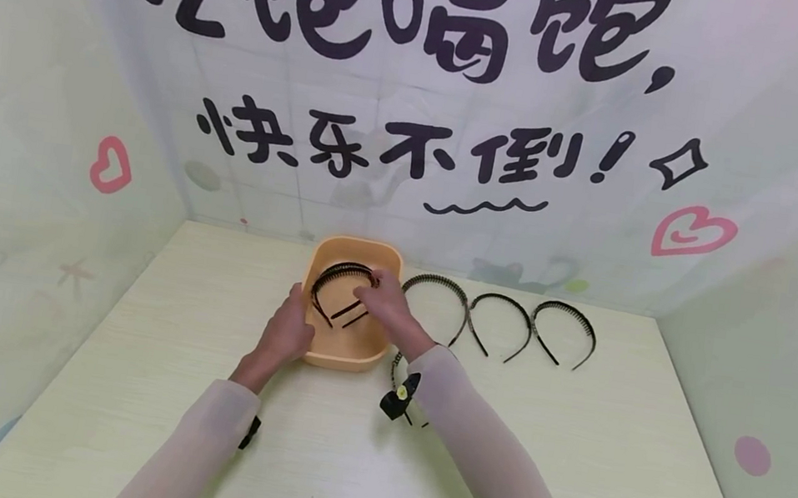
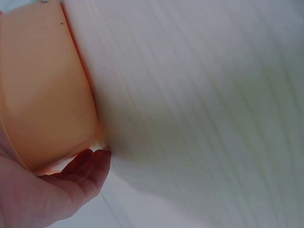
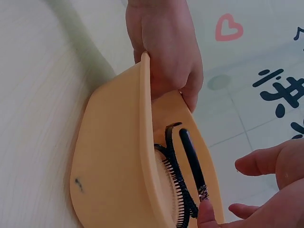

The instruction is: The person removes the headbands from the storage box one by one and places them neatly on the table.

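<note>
Orange tub (image 3: 111, 147); left hand (image 3: 166, 52) gripping its left side. Black headbands (image 3: 192, 156) within; right hand (image 3: 275, 190), fingertip touching one.

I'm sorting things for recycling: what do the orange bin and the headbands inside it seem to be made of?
Orange bin: probably moulded plastic with a satin finish, judging by its smooth walls and rounded corners.
Headbands: likely hard plastic, since one has a smooth, dark end and another fine, even teeth; coated metal can't be ruled out.
</note>
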The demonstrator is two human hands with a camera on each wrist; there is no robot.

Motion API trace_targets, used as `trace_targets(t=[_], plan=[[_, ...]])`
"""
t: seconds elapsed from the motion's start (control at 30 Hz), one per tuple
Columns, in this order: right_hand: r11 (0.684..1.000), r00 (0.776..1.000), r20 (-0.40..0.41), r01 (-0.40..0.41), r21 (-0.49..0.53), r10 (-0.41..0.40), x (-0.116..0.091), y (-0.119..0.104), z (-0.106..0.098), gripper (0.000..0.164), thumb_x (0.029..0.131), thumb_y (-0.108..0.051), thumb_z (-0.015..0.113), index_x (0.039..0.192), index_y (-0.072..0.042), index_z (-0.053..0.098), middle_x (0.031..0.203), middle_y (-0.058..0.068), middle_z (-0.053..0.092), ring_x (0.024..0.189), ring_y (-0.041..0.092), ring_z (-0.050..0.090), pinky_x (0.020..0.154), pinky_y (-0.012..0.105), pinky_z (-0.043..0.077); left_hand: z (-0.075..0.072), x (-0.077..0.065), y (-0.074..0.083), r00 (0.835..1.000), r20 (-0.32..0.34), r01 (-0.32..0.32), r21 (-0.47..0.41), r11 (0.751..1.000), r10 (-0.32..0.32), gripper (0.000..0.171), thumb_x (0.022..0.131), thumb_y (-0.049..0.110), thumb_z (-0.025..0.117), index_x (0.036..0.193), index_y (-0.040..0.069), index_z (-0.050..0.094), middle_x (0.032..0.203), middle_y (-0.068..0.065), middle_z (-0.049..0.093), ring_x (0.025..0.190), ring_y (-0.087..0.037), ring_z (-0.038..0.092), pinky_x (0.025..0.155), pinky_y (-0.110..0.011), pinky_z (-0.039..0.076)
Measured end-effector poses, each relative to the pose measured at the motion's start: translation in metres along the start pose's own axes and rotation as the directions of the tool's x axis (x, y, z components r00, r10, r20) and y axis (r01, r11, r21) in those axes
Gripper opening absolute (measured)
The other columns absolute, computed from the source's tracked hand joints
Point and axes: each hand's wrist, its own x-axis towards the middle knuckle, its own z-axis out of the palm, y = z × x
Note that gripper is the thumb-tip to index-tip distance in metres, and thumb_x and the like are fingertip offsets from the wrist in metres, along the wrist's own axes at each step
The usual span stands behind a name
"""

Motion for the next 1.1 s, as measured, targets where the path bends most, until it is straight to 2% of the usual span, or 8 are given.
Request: trace_targets(t=[0.17, 0.3, 0.4, 0.47, 0.57, 0.63, 0.77, 1.1], plan=[[1.000, 1.000, -0.012, -0.009, 0.004, 0.009, 0.001, -0.002, -0.002, 0.062, 0.095, -0.011, 0.059, 0.150, 0.003, 0.035, 0.150, 0.022, 0.041, 0.134, 0.033, 0.045, 0.106, 0.045, 0.042, -0.001, 0.000, 0.002, 1.000, -0.007, 0.001, 0.001, 1.000, -0.001, 0.075, 0.087, -0.005, 0.047, 0.153, -0.006, 0.010, 0.141, -0.036, 0.044, 0.108, -0.042, 0.060, 0.082, -0.050, 0.052], [1.000, 1.000, -0.015, 0.028, 0.007, -0.028, 0.002, -0.001, -0.002, 0.017, 0.094, -0.006, 0.060, 0.104, 0.005, 0.051, 0.100, 0.009, 0.055, 0.093, 0.018, 0.053, 0.079, 0.029, 0.045, -0.001, -0.001, 0.001, 1.000, -0.016, -0.005, 0.005, 1.000, 0.005, 0.075, 0.088, -0.005, 0.049, 0.153, -0.006, 0.012, 0.138, -0.036, 0.047, 0.107, -0.042, 0.060, 0.082, -0.051, 0.051], [0.998, 0.998, -0.003, 0.057, -0.031, -0.058, 0.002, 0.000, -0.001, 0.023, 0.093, -0.004, 0.060, 0.084, 0.000, 0.039, 0.077, 0.002, 0.034, 0.070, 0.014, 0.036, 0.066, 0.028, 0.032, -0.001, 0.000, 0.001, 1.000, -0.017, -0.007, 0.002, 1.000, 0.007, 0.074, 0.089, -0.005, 0.049, 0.153, -0.006, 0.011, 0.138, -0.035, 0.047, 0.110, -0.043, 0.059, 0.084, -0.051, 0.050], [0.995, 0.998, -0.005, 0.068, -0.069, -0.068, 0.001, 0.001, 0.000, 0.012, 0.094, -0.005, 0.061, 0.096, 0.005, 0.056, 0.080, 0.002, 0.047, 0.072, 0.012, 0.044, 0.067, 0.026, 0.039, -0.001, 0.000, 0.001, 1.000, -0.015, -0.008, 0.004, 1.000, 0.008, 0.073, 0.089, -0.005, 0.048, 0.153, -0.006, 0.012, 0.137, -0.035, 0.048, 0.109, -0.043, 0.060, 0.082, -0.050, 0.051], [0.989, 0.996, -0.010, 0.084, -0.118, -0.085, -0.001, 0.003, 0.000, 0.039, 0.095, -0.011, 0.062, 0.131, 0.004, 0.058, 0.106, 0.011, 0.063, 0.091, 0.019, 0.059, 0.078, 0.031, 0.049, -0.001, 0.000, 0.000, 1.000, -0.012, -0.011, 0.006, 1.000, 0.011, 0.073, 0.089, -0.005, 0.047, 0.153, -0.007, 0.011, 0.137, -0.036, 0.047, 0.109, -0.043, 0.060, 0.082, -0.049, 0.051], [0.981, 0.993, -0.035, 0.107, -0.159, -0.114, -0.001, 0.004, 0.001, 0.040, 0.096, -0.015, 0.063, 0.132, 0.001, 0.059, 0.117, 0.015, 0.066, 0.102, 0.025, 0.063, 0.081, 0.035, 0.052, -0.001, 0.000, 0.000, 1.000, -0.012, -0.009, 0.006, 1.000, 0.010, 0.074, 0.089, -0.005, 0.047, 0.153, -0.007, 0.010, 0.138, -0.036, 0.046, 0.111, -0.043, 0.059, 0.082, -0.050, 0.051], [0.968, 0.984, -0.085, 0.134, -0.212, -0.155, 0.001, 0.008, 0.004, 0.030, 0.095, -0.019, 0.065, 0.119, -0.001, 0.066, 0.110, 0.015, 0.069, 0.097, 0.029, 0.067, 0.076, 0.036, 0.055, 0.000, -0.001, 0.001, 1.000, -0.010, -0.007, 0.005, 1.000, 0.007, 0.077, 0.087, -0.005, 0.048, 0.153, -0.008, 0.009, 0.141, -0.037, 0.044, 0.114, -0.044, 0.057, 0.085, -0.051, 0.050], [0.999, 0.993, -0.106, 0.052, -0.004, -0.052, 0.004, 0.013, 0.000, 0.031, 0.092, -0.005, 0.065, 0.121, 0.006, 0.065, 0.103, 0.021, 0.073, 0.072, 0.026, 0.074, 0.070, 0.039, 0.059, 0.000, -0.001, 0.003, 1.000, -0.006, 0.005, 0.012, 1.000, -0.005, 0.076, 0.087, -0.005, 0.046, 0.154, -0.007, 0.009, 0.140, -0.036, 0.045, 0.109, -0.043, 0.060, 0.079, -0.048, 0.052]])
